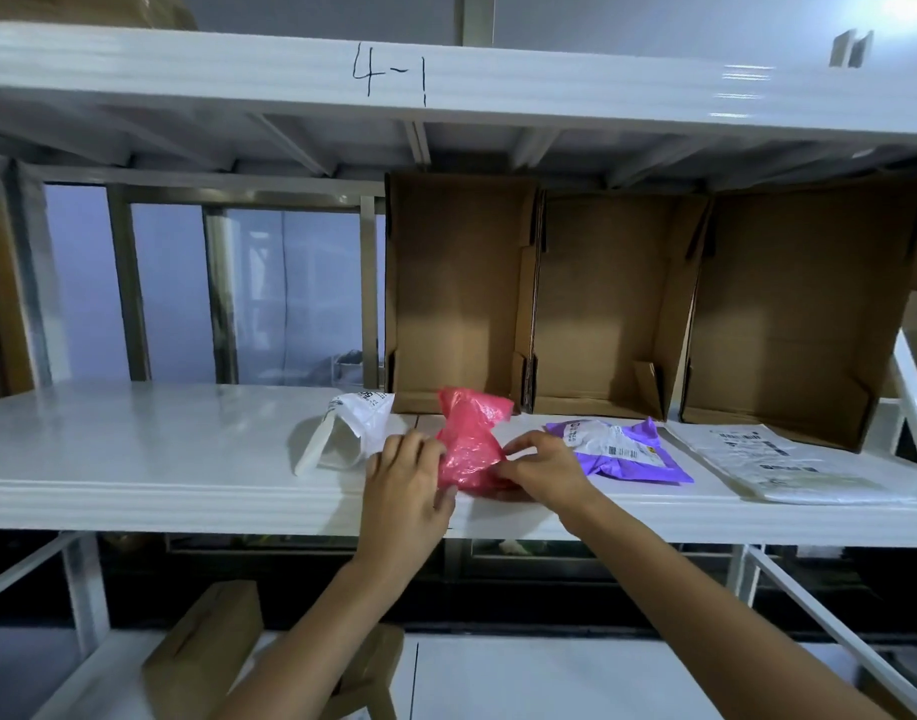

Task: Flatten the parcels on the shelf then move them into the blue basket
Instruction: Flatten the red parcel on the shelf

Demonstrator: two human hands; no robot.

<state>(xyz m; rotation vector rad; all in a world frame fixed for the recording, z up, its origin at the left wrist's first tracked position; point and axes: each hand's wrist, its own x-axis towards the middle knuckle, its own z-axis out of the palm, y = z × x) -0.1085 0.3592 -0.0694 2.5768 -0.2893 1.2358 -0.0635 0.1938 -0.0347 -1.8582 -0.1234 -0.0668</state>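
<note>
A crumpled pink parcel (469, 439) stands bunched near the front edge of the white shelf (149, 459). My left hand (412, 472) grips its left side and my right hand (542, 467) pinches its right side. A crumpled white parcel (349, 428) lies just left of it. A purple parcel (625, 449) with a white label lies to its right, partly creased. Further right a flat white parcel (773, 459) lies on the shelf. No blue basket is in view.
Three open cardboard boxes (617, 304) lie on their sides at the back right of the shelf. An upper shelf marked "4-1" (388, 72) hangs overhead. Cardboard boxes (206, 652) sit on the lower shelf below my arms.
</note>
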